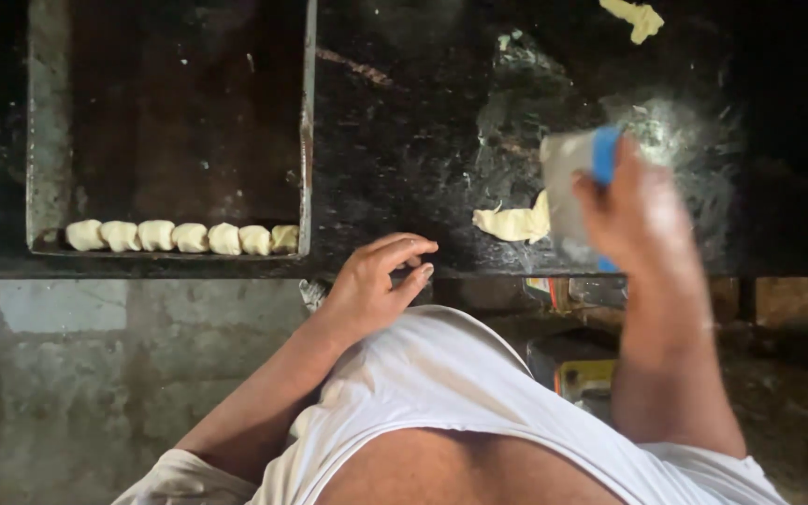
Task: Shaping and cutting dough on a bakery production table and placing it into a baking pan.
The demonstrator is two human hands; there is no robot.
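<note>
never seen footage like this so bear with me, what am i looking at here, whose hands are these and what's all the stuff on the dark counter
There is no machine here: this is one picture from a camera worn on a person's head, looking down over their white shirt at their own two bare hands.

The right hand grips a flat scraper with a blue handle, its blade down at a piece of pale dough on the dark, floury counter. The picture is blurred there, so I cannot tell whether blade and dough touch.

The left hand holds nothing; it is loosely curled at the counter's front edge.

To the left lies a dark metal tray with a row of small shaped dough pieces along its near side. Another dough scrap lies at the far edge.
</note>
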